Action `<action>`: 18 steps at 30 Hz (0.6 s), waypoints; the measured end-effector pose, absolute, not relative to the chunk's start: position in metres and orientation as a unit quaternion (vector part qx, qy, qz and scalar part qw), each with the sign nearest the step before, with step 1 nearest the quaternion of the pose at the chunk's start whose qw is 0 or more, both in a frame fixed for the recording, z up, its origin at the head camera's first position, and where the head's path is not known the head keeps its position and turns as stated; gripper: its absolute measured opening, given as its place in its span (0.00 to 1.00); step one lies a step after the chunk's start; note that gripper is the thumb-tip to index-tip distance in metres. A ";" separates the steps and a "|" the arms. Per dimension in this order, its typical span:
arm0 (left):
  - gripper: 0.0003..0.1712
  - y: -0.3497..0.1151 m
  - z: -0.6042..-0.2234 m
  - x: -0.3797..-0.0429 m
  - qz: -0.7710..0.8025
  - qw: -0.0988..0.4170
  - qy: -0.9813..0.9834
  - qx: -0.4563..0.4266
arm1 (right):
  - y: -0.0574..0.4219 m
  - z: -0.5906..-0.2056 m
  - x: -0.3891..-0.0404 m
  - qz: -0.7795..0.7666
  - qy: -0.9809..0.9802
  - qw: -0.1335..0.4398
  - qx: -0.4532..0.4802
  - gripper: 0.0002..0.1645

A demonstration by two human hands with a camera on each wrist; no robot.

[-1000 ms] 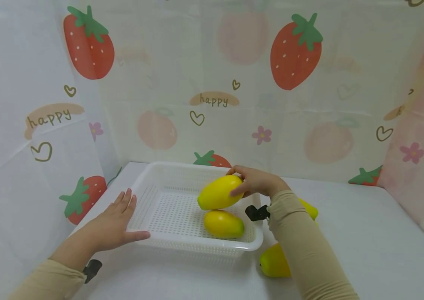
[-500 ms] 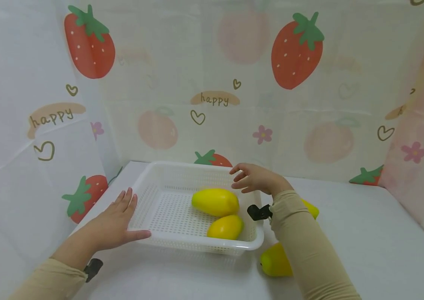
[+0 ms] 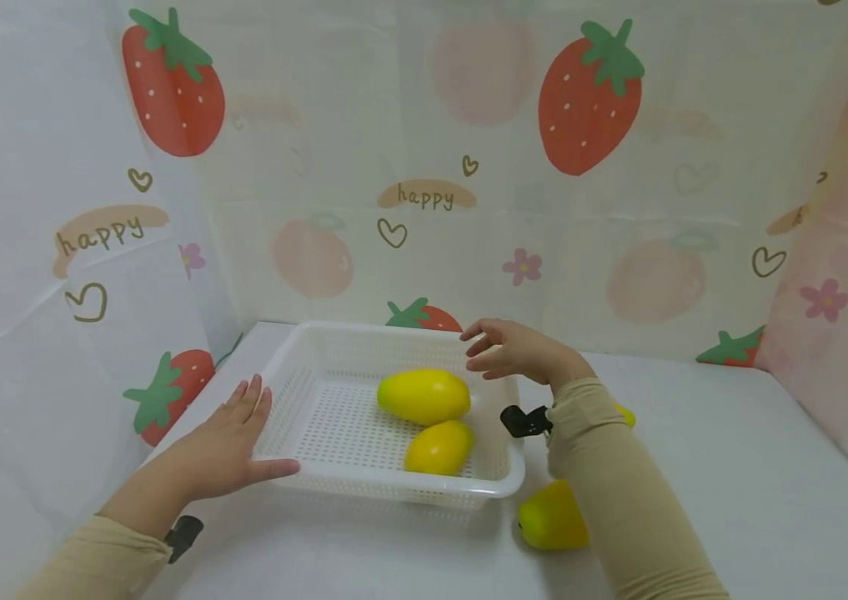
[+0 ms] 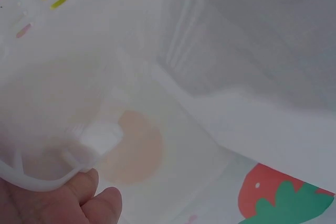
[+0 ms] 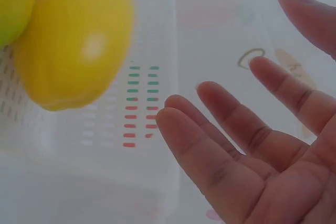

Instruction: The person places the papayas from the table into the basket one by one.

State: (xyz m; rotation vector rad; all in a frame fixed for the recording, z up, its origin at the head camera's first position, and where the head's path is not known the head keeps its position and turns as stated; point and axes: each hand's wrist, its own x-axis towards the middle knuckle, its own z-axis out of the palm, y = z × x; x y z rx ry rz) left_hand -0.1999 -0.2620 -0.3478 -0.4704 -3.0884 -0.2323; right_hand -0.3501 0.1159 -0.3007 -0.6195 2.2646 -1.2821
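Note:
A white plastic basket [image 3: 344, 482] with a perforated floor stands on the table. Two yellow papayas with greenish ends lie against each other in its right half: a longer one [image 3: 425, 397] behind and a smaller-looking one [image 3: 440, 448] in front. My left hand [image 3: 209, 454] rests on the basket's left rim, fingers straight and thumb spread along the front corner. In the left wrist view, fingertips [image 4: 86, 190] touch the rim. Over the back right corner hovers my right hand [image 3: 517, 350], fingers loosely bent and apart, holding nothing. The right wrist view shows the nearer papaya [image 5: 76, 40] away from the fingers.
Another papaya [image 3: 553, 518] lies on the white table [image 3: 731, 475] right of the basket, partly behind the right sleeve. A yellow tip of one more [image 3: 625, 415] shows beyond that forearm. A strawberry-patterned cloth [image 3: 424, 258] stands behind and at both sides.
My right hand has let go of the longer papaya, which now lies in the basket. The front papaya has turned. The right hand has drawn slightly up and back; the left stays on the rim.

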 end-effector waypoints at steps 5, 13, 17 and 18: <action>0.69 -0.262 -0.348 -0.200 -0.072 0.002 -0.986 -0.148 | 0.124 -0.292 -0.345 -0.469 0.821 0.219 -0.239 0.31; 0.70 -0.263 -0.349 -0.200 -0.072 -0.003 -0.987 -0.142 | 0.144 -0.278 -0.335 -0.455 0.829 0.197 -0.260 0.31; 0.70 -0.262 -0.349 -0.201 -0.073 -0.002 -0.987 -0.142 | 0.155 -0.274 -0.331 -0.441 0.837 0.182 -0.267 0.30; 0.69 -0.262 -0.349 -0.201 -0.073 0.000 -0.987 -0.144 | 0.158 -0.274 -0.330 -0.437 0.840 0.178 -0.267 0.30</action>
